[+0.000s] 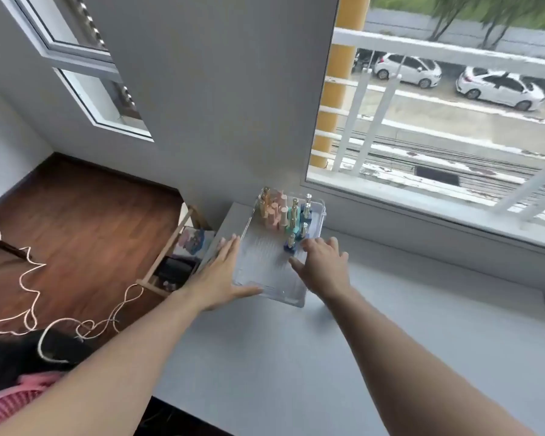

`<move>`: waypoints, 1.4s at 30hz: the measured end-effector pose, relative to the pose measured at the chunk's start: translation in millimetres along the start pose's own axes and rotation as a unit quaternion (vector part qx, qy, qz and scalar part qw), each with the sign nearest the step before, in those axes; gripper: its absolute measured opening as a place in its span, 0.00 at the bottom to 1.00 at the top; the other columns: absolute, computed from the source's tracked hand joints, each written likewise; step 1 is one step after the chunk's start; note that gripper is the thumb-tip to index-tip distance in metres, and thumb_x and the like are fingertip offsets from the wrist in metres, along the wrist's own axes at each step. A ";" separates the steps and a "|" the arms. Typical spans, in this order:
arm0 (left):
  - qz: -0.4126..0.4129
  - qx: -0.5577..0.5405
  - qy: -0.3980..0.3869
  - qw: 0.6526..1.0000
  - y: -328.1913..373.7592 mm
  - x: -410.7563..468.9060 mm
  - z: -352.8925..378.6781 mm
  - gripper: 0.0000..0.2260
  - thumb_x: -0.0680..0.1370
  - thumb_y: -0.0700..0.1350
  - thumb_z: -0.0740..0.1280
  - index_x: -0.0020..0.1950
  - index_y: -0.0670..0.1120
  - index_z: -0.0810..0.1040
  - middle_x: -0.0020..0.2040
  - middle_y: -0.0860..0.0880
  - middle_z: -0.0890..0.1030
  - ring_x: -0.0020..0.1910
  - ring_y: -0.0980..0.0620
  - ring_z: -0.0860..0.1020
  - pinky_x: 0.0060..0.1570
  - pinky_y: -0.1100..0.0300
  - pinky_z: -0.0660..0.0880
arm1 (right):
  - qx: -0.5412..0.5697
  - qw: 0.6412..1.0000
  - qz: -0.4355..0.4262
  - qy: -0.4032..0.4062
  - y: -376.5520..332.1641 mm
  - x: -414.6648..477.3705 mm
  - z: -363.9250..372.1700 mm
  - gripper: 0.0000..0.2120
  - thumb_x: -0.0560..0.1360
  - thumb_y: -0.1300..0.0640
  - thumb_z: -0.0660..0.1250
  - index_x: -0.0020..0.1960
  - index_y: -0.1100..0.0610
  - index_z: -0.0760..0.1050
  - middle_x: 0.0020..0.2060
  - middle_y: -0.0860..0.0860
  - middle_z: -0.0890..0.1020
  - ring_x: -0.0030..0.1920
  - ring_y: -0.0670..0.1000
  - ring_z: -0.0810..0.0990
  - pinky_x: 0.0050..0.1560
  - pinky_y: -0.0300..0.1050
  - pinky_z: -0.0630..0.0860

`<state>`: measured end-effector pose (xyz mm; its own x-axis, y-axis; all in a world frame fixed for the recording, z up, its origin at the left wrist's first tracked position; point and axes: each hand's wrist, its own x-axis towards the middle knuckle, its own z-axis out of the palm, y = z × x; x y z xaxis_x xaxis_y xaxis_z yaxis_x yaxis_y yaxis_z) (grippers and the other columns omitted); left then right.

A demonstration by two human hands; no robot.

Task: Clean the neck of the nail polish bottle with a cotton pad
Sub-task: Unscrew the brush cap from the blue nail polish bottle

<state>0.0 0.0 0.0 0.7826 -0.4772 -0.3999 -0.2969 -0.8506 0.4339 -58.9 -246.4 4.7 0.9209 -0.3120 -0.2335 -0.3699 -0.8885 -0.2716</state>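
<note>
The left hand (221,272) lies flat with its fingers spread along the left wall of a clear plastic tray (272,289), thumb stretched across the tray's near edge; it grips nothing. The right hand (323,265) reaches in from the other side, fingers loosely apart and palm down, resting at the tray's right edge with its thumb pointing in over the ribbed tray floor. It holds nothing either, and its fingertips sit just beside the nearest bottle.

The tray stands on a pale grey worktop (359,357), near the far left corner where the worktop meets the grey wall (217,105). The nail polish bottles (285,212) stand upright and bunched together in the far half of the tray: peach and pink ones at the back left, teal and blue ones with gold and silver caps toward the right. A single blue bottle (290,245) stands nearest, slightly apart from the group and close to the right hand's index finger. The near half of the tray is bare.

To the right, a window (438,121) looks out on a white railing and two parked white cars. To the left, below the worktop, lies a wooden floor (76,221) with a light cord (29,294) snaking across it.
</note>
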 end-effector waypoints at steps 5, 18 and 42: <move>0.019 0.006 -0.012 1.000 -0.6 9.1 4.9 0.65 0.75 0.77 0.71 0.91 0.48 0.32 0.91 0.54 0.33 0.90 0.53 0.34 0.89 0.47 0.47 | -0.028 0.999 0.036 0.030 -9.1 14.0 15.8 0.20 0.83 0.40 0.66 0.69 0.50 0.79 0.65 0.49 0.84 0.70 0.57 0.72 0.63 0.61 0.68; 0.032 0.033 0.002 0.999 -3.4 16.2 12.9 0.64 0.76 0.76 0.70 0.89 0.49 0.28 0.90 0.53 0.30 0.90 0.52 0.36 0.88 0.45 0.50 | 0.006 0.997 0.030 0.065 -9.2 20.0 28.6 0.13 0.86 0.41 0.63 0.60 0.43 0.84 0.56 0.43 0.86 0.65 0.54 0.71 0.65 0.64 0.61; 0.257 0.045 0.177 0.949 185.9 -2.9 163.2 0.32 0.88 0.52 0.63 0.91 0.45 0.59 0.90 0.50 0.61 0.91 0.53 0.56 0.86 0.54 0.64 | 0.179 0.968 0.115 0.131 270.1 -89.3 8.2 0.05 0.82 0.44 0.71 0.56 0.43 0.79 0.53 0.37 0.86 0.55 0.50 0.84 0.59 0.51 0.64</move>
<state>-146.8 -192.8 -49.9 0.6511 -0.7442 0.1490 -0.7225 -0.5476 0.4221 -242.1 -455.7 -55.5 0.7919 -0.6033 -0.0946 -0.5442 -0.6269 -0.5576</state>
